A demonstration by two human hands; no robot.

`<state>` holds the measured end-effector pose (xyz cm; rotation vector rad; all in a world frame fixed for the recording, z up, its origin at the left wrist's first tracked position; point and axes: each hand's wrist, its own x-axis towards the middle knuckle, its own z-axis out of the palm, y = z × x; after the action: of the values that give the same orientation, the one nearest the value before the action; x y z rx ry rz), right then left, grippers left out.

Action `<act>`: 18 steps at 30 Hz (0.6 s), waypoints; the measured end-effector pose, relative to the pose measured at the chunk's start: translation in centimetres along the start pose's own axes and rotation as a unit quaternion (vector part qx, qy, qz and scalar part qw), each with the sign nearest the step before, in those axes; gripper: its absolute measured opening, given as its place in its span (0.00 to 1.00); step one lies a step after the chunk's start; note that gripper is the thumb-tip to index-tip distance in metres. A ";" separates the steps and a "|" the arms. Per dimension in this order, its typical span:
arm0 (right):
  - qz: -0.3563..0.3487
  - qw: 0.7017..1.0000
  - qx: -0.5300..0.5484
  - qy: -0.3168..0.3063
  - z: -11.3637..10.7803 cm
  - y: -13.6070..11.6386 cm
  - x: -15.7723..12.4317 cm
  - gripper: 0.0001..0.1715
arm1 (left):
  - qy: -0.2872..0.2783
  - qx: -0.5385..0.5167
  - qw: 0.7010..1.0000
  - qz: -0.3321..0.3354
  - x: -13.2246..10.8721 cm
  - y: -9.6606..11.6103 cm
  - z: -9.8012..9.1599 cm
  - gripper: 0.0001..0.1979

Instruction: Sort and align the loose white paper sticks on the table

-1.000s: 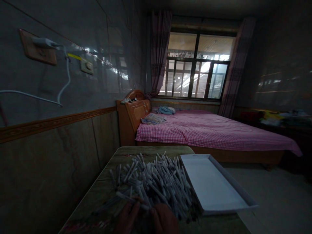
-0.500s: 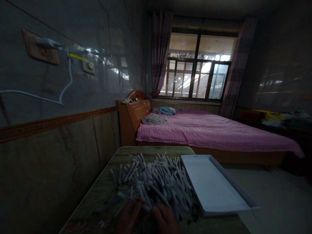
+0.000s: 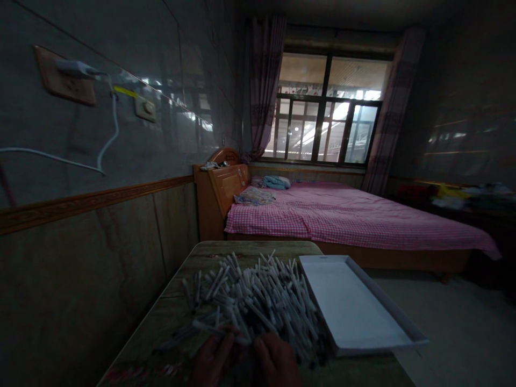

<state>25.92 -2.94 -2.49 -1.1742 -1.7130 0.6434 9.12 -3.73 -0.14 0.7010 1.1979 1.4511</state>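
Dim bedroom, window (image 3: 322, 107) bright beyond the bed (image 3: 342, 209) — two hands meet at a table (image 3: 173, 306) strewn with pale sticks (image 3: 266, 301).

At the near side, the left hand (image 3: 213, 355) appears to pinch one stick (image 3: 207, 327) between thumb and fingers; the right hand (image 3: 277, 357) has its fingers curled by the other end, though whether they grip it cannot be told. Loose sticks lie tangled just ahead, and a white tray (image 3: 358, 306) sits to their right, jutting past the table's edge above the floor (image 3: 435, 317). A bump from the right hand could tip the tray off; a brush against the sticks — heaped and crisscrossed — could set some rolling.
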 end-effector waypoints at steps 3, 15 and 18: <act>0.009 0.999 0.014 -0.028 -0.4 -0.1 0.1 0.18 | 0.010 0.012 1.000 -0.024 -0.3 0.5 0.3 0.27; -0.017 1.000 0.000 -0.002 -0.5 -0.3 -0.1 0.15 | 0.006 0.035 0.999 -0.009 -0.8 1.1 0.6 0.25; -0.029 0.999 0.034 0.006 -0.6 -0.6 0.0 0.11 | 0.005 0.015 1.000 0.002 -0.6 0.8 0.5 0.26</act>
<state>26.21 -3.24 -1.78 -1.0747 -1.6954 0.6540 9.44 -4.13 0.89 0.7180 1.2276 1.4451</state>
